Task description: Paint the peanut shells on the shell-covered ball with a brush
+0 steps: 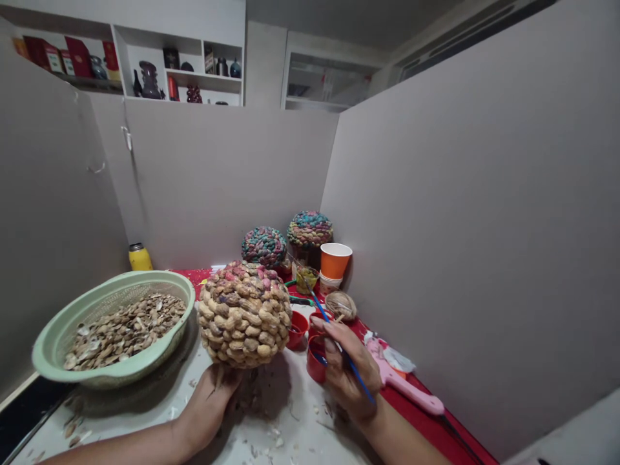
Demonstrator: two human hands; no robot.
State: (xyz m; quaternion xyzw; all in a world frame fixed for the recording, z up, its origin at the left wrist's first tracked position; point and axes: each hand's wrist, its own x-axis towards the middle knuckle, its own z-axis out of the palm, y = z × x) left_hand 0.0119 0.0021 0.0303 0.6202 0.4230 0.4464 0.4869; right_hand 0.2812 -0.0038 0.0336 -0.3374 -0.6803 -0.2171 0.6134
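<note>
My left hand grips the underside of a ball covered in peanut shells and holds it up above the table; a few shells near its top are tinted pink. My right hand is closed round a thin blue-handled paintbrush, whose tip points up and left toward a small bowl of yellowish paint. Red paint cups sit just under and left of that hand.
A green strainer basket of shell pieces stands at left. Two painted shell balls, an orange paper cup, a twine ball, a pink glue gun and a yellow bottle stand around. Grey partition walls enclose the table.
</note>
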